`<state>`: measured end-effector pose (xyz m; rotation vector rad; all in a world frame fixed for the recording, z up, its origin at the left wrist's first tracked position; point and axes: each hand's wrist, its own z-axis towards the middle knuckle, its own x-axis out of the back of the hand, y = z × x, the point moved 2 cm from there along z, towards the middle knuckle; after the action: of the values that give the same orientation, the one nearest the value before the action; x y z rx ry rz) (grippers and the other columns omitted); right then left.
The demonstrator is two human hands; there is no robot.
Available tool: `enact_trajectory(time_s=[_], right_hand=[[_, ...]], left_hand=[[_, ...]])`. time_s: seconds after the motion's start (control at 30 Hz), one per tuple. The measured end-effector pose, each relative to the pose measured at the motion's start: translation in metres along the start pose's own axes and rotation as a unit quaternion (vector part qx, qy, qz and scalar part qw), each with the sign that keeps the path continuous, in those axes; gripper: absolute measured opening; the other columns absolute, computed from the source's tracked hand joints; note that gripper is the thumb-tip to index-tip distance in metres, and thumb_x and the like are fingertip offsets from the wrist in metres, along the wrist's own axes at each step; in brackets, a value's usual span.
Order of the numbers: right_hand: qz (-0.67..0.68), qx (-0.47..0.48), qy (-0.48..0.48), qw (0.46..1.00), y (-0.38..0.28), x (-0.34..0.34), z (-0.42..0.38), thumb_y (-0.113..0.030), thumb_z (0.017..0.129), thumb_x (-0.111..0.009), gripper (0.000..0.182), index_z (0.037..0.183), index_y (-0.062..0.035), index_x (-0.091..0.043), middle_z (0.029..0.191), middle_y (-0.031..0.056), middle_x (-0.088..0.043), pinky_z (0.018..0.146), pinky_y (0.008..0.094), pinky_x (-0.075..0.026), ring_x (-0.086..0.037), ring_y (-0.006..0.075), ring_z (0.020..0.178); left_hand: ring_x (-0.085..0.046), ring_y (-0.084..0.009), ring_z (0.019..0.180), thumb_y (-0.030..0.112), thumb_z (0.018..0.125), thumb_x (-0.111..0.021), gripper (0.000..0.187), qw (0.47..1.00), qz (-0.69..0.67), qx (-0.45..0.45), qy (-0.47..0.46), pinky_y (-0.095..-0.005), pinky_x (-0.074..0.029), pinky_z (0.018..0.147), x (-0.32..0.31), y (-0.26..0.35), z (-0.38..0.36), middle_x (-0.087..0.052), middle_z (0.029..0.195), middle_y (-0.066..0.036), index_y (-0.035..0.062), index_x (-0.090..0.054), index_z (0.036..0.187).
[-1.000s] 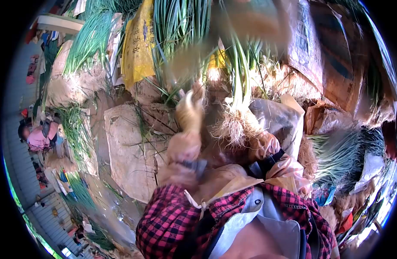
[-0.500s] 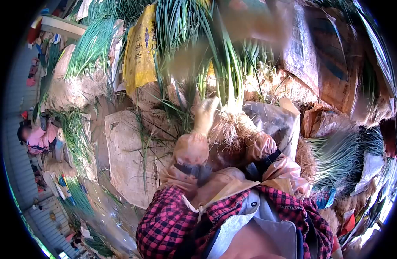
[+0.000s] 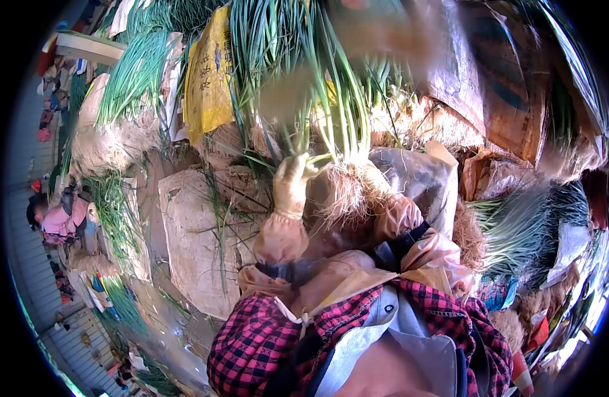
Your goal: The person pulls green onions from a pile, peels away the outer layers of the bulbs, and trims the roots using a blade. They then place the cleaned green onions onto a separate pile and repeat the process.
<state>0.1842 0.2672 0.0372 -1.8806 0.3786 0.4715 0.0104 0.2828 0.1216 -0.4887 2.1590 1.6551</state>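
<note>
Probably stripping is in hand: centrally, the right hand (image 3: 379,182) is closed on the spring onion bunch (image 3: 350,132), fingers hidden by roots (image 3: 345,193); the left hand (image 3: 291,182), curled, seems to pinch a leaf (image 3: 320,158). A leftward pull against that steady hold looks called for.

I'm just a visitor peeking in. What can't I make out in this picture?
All in the head view:
Right hand: fingers hidden behind the roots of the spring onions.
Left hand: too blurred at the fingertips to tell whether they pinch a leaf.
Spring onions' leaf tips: lost at the top edge and behind a brownish blur.
Yellow sack: print too small and soft to read fully.
Person in pink: too small to tell what their hands do.
</note>
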Motion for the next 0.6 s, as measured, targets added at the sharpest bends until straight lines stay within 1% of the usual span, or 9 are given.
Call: enact_trajectory(time_s=[0.1,0.17,0.27,0.3,0.37,0.4,0.5,0.57,0.6], right_hand=[[-0.155,0.057,-0.029,0.986,-0.007,-0.001,-0.001,-0.011,0.083,-0.058,0.011,0.084,-0.0006,-0.061,0.076,0.0066,-0.060,0.057,0.0284,-0.046,-0.057,0.0165,0.066],[0.148,-0.086,0.037,0.984,-0.017,-0.017,-0.009,-0.011,0.083,-0.058,0.011,0.086,-0.0012,-0.061,0.075,0.0068,-0.060,0.056,0.0286,-0.047,-0.057,0.0170,0.064],[0.157,-0.103,0.038,0.981,-0.021,-0.019,-0.016,-0.009,0.082,-0.058,0.012,0.090,-0.0010,-0.060,0.077,0.0076,-0.060,0.058,0.0283,-0.048,-0.057,0.0167,0.065],[0.131,-0.098,0.054,0.985,-0.023,-0.018,-0.012,-0.009,0.082,-0.058,0.012,0.091,-0.0009,-0.060,0.078,0.0076,-0.061,0.058,0.0281,-0.048,-0.058,0.0166,0.066],[0.226,-0.108,0.018,0.968,-0.025,-0.017,-0.019,-0.006,0.080,-0.060,0.013,0.091,0.0005,-0.061,0.077,0.0077,-0.061,0.058,0.0273,-0.048,-0.058,0.0166,0.066],[0.185,-0.112,0.008,0.976,-0.016,-0.011,-0.014,-0.006,0.080,-0.060,0.014,0.092,0.0007,-0.061,0.077,0.0079,-0.061,0.058,0.0273,-0.048,-0.058,0.0168,0.066],[0.191,-0.102,0.001,0.976,-0.015,-0.016,-0.013,-0.005,0.079,-0.061,0.016,0.093,0.0018,-0.060,0.079,0.0090,-0.062,0.058,0.0275,-0.048,-0.059,0.0172,0.066],[0.193,-0.049,0.095,0.975,-0.029,-0.021,-0.016,-0.005,0.079,-0.060,0.014,0.091,0.0029,-0.061,0.079,0.0101,-0.062,0.057,0.0277,-0.049,-0.059,0.0172,0.066],[-0.086,-0.026,0.057,0.994,-0.032,-0.015,-0.012,-0.005,0.078,-0.061,0.013,0.089,0.0020,-0.061,0.079,0.0094,-0.062,0.057,0.0276,-0.048,-0.059,0.0166,0.066]], left_hand=[[-0.052,-0.0138,0.067,0.019,0.089,-0.053,0.018,0.980,-0.189,0.028,-0.047,-0.0290,-0.046,0.065,0.037,-0.015,-0.010,-0.055,0.072,-0.003,0.0027,-0.057,0.096],[-0.053,-0.0129,0.064,0.013,0.087,-0.056,0.012,0.990,-0.138,0.012,-0.001,-0.0256,-0.046,0.062,0.021,0.002,-0.022,-0.059,0.074,-0.004,0.0031,-0.059,0.093],[-0.054,-0.0134,0.072,0.014,0.089,-0.053,0.015,0.995,-0.094,-0.003,0.015,-0.0288,-0.046,0.065,0.038,0.001,-0.018,-0.059,0.086,-0.004,0.0028,-0.058,0.097],[-0.056,-0.0158,0.077,0.016,0.090,-0.050,0.016,0.998,0.018,-0.033,-0.047,-0.0308,-0.048,0.072,0.034,0.007,-0.015,-0.060,0.091,-0.005,0.0032,-0.058,0.097],[-0.058,-0.0189,0.083,0.018,0.092,-0.046,0.020,0.973,0.183,-0.137,-0.019,-0.0328,-0.048,0.080,0.005,0.012,-0.020,-0.060,0.094,-0.007,0.0042,-0.057,0.100],[-0.059,-0.0202,0.088,0.022,0.094,-0.044,0.022,0.970,0.191,-0.136,-0.060,-0.0345,-0.046,0.085,0.001,0.011,-0.013,-0.061,0.094,-0.009,0.0042,-0.056,0.099],[-0.057,-0.0163,0.071,0.025,0.093,-0.043,0.021,0.965,0.185,-0.025,-0.185,-0.0327,-0.049,0.072,-0.021,-0.014,-0.020,-0.058,0.076,-0.004,0.0062,-0.053,0.096],[-0.053,-0.0153,0.062,0.026,0.093,-0.044,0.020,0.976,0.027,0.031,-0.215,-0.0321,-0.047,0.064,-0.022,-0.018,-0.032,-0.053,0.069,-0.001,0.0084,-0.052,0.098],[-0.049,-0.0140,0.057,0.024,0.093,-0.045,0.018,0.979,-0.015,0.041,-0.198,-0.0323,-0.046,0.061,-0.020,-0.012,-0.037,-0.051,0.066,-0.001,0.0080,-0.052,0.097]])
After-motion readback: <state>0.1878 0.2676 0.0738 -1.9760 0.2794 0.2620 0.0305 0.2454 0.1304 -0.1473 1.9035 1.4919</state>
